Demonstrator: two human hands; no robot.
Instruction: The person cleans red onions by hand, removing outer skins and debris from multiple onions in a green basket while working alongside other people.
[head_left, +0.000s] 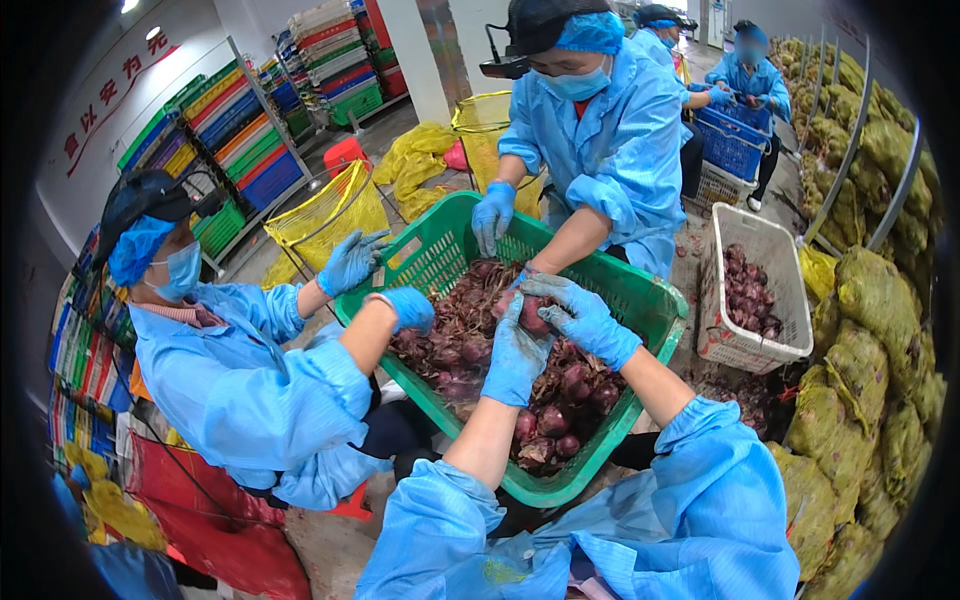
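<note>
My left hand (517, 352), in a soiled blue glove, holds a red onion (534, 315) from below and the left. On the onion's right side rests my right hand (581, 315), gloved too, its fingers curled round the top. Both hands are above a green plastic crate (559, 491) with slotted walls. Inside it lie many red onions (553, 420) with loose dry skins and stalks (457, 300). A co-worker's gloved hand reaches in just behind my hands, partly hidden by them.
Co-workers (600, 135) (247, 375) stand or sit at the crate's far side and left, hands over it. A white crate of onions (791, 300) stands right, beside stacked yellow net sacks (840, 420). Yellow nets on frames (337, 210) and a red sack (217, 525) are at left.
</note>
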